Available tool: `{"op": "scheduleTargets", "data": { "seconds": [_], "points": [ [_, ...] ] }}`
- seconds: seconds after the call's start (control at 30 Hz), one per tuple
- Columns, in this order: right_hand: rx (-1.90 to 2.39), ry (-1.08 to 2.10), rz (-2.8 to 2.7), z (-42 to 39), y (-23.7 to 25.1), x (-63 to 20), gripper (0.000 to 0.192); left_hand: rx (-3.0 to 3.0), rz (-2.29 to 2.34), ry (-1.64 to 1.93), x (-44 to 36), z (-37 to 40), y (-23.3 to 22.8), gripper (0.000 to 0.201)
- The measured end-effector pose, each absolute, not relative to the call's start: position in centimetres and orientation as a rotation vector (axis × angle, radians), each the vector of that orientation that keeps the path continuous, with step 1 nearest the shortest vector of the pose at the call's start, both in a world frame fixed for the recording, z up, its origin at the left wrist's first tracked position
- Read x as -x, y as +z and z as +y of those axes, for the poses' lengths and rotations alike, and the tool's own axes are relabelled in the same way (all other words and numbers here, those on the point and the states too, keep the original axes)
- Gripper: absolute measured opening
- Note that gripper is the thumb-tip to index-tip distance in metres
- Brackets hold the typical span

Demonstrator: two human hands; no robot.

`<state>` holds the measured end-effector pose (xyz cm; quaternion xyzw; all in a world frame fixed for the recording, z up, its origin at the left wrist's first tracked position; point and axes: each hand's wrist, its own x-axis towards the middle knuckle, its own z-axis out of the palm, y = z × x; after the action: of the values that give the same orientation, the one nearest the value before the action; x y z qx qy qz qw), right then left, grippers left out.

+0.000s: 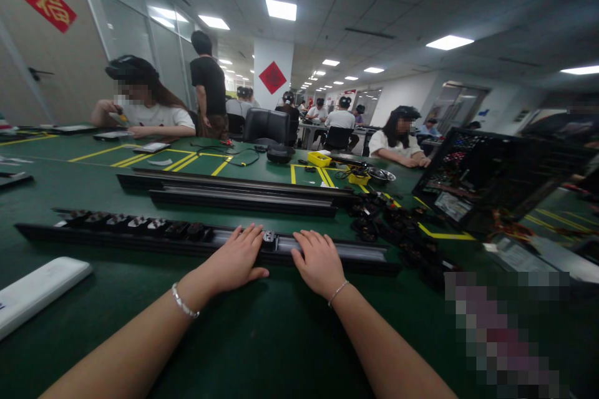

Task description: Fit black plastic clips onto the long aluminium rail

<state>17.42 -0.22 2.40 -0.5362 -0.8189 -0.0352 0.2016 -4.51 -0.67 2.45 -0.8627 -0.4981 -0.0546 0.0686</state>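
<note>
Two bare hands lie flat, fingers spread, on a long black rail (355, 254) running across a green table (262, 336). Left hand (236, 260) and right hand (319, 263) flank a small black clip (269, 237) on the rail. Loose black clips (397, 224) are piled near the rail's right end.
</note>
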Motion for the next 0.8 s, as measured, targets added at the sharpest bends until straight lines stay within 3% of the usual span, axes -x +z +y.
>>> {"op": "scheduleTargets", "data": {
  "seconds": [0.27,0.8],
  "points": [
    [1.404,0.002,-2.227,-0.4,2.2,-15.9,0.041,2.66,-1.471,-0.339,4.8,-0.2,2.2,0.057],
    [1.468,0.133,-2.108,0.5,3.3,-11.2,0.018,2.676,-1.506,-0.427,4.5,-0.3,2.8,0.047]
  ]
}}
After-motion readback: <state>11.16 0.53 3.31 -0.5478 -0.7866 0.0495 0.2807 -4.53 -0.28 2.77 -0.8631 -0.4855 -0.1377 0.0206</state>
